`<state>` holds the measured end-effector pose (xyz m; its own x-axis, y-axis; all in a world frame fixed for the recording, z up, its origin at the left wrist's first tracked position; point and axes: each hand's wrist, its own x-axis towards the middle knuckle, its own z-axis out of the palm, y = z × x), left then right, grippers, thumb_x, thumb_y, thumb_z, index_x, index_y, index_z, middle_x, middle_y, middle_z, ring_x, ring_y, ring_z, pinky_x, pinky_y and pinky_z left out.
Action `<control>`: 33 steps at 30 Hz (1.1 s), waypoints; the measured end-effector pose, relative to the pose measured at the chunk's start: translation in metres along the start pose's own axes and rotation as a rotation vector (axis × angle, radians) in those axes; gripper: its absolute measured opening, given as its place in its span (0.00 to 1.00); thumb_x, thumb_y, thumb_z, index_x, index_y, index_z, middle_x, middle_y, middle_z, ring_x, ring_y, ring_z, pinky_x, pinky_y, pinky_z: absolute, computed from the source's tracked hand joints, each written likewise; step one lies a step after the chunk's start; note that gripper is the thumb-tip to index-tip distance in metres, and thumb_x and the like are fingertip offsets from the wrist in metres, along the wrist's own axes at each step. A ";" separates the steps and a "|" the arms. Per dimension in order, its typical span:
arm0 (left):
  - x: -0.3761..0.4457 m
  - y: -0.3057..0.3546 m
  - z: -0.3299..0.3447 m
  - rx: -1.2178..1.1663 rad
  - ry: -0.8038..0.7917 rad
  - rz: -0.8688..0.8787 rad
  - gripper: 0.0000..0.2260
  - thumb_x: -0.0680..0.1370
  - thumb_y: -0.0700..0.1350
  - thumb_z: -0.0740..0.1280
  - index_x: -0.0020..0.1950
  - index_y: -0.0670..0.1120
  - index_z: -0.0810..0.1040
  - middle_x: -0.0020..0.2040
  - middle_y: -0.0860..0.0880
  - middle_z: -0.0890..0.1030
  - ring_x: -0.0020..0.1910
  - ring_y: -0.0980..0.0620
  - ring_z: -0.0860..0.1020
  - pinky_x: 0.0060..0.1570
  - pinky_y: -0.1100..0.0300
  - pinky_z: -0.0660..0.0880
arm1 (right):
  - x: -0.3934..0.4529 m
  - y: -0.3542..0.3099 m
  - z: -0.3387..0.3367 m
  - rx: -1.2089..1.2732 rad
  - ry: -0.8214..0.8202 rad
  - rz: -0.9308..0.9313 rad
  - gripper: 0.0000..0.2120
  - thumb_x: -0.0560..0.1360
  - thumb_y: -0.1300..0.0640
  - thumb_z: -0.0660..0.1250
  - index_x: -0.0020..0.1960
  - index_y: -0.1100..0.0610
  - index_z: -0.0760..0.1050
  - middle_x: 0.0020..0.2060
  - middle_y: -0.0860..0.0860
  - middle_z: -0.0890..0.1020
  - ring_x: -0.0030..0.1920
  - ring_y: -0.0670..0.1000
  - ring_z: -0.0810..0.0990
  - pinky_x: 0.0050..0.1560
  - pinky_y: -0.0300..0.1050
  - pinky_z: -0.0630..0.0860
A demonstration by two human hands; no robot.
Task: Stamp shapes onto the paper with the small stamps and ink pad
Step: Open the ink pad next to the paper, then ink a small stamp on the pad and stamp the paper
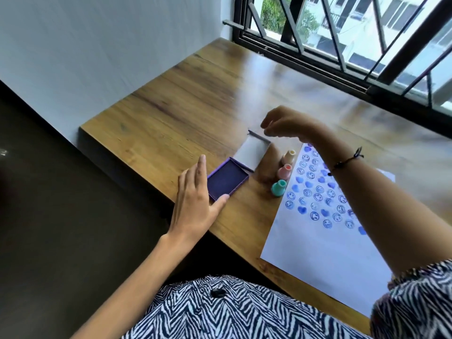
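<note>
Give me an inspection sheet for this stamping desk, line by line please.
Surface: wooden table, bare at the far end.
Job's things: ink pad open, its lid hinged back; three stamps upright in a row beside the paper, which carries blue smileys and hearts.
Clutter: nothing seen.
Grippers: left hand open, thumb at the ink pad's near corner; right hand above the lid's far edge, blurred, grip unclear.
Cables: nothing seen.
Surroundings: white wall on the left, barred window ahead.

Wooden table (186, 99) — carries open ink pad (227, 183), three stamps (278, 188), stamped paper (318, 241).
</note>
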<state>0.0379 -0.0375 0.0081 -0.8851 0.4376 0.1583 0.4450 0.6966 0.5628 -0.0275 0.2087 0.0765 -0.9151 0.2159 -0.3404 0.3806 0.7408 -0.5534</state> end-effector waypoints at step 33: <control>0.026 0.000 -0.019 -1.085 0.061 -0.278 0.06 0.73 0.34 0.66 0.46 0.44 0.77 0.38 0.47 0.79 0.33 0.57 0.77 0.39 0.67 0.76 | -0.072 -0.052 0.081 0.539 0.063 -0.230 0.03 0.71 0.66 0.67 0.43 0.62 0.79 0.30 0.56 0.77 0.31 0.51 0.74 0.33 0.44 0.71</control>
<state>0.0123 -0.0369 0.0275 -0.9537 0.2947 -0.0604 -0.0971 -0.1115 0.9890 0.0293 0.1030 0.0687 -0.9821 0.1378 -0.1287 0.1697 0.3489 -0.9217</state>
